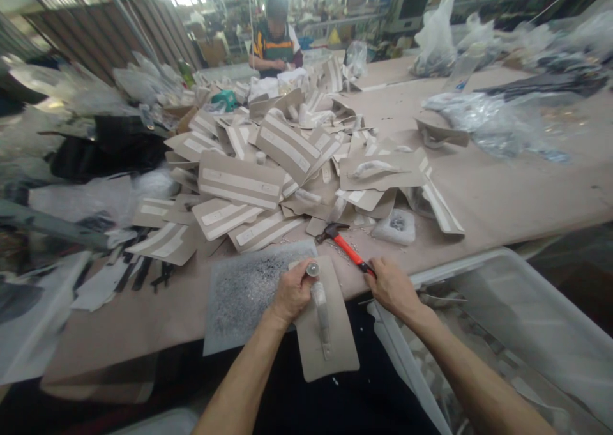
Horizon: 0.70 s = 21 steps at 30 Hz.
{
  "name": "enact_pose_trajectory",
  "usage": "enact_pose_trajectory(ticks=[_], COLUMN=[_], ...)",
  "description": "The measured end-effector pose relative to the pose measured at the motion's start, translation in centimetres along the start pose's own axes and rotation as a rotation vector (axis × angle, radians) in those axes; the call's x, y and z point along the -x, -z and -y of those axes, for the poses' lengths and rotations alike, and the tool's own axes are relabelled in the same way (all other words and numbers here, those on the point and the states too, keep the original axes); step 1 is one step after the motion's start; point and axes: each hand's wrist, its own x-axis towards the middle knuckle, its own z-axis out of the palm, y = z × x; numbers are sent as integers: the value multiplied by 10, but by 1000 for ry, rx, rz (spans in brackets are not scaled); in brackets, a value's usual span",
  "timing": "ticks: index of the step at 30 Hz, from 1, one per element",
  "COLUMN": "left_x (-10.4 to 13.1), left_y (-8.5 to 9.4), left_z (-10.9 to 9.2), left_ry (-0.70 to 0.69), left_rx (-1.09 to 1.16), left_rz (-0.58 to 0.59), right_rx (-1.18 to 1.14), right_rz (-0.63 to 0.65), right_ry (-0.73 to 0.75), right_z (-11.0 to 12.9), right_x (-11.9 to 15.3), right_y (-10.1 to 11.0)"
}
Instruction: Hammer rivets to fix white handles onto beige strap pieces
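My right hand (391,287) is closed around the black grip of a red-handled claw hammer (348,250), its dark head resting at or just above the table by the pile. My left hand (292,292) pinches a short metal rod (313,269) whose round flat end faces up. That rod stands over the upper end of a plastic-wrapped curved handle (322,310), which lies along a grey-beige board (335,345). The board overhangs the table's front edge, partly across a worn grey pad (246,294). The rod's lower end is hidden by my fingers.
A heap of similar boards (242,179) covers the table's middle. A plastic bag of small metal parts (395,225) lies right of the hammer. A white bin (517,275) with parts inside stands at right. Across the table sits a person (276,42).
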Motion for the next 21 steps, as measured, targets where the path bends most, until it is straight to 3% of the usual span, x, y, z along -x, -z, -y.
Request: enact_pose_trajectory(ticks=[5,12,15,19,21], left_x=[-5,-6,-4,-4,-4], left_y=[3,0,-1,-1,-1], left_z=[-1,-2,-2,-1,-2], left_ry=[4,-26,-39,-28,-18], left_rx=[27,36,39,45,42], left_rz=[25,7,-6,-6,-3], right_rx=[-368,-884,-887,-578,-343], right_rz=[260,592,491,90,-36], right_ry=[-99,-187,-163,169,283], right_z=[5,31,41,43,41], right_x=[-6,-1,14,48,60], right_y=[5,27,41,60,67])
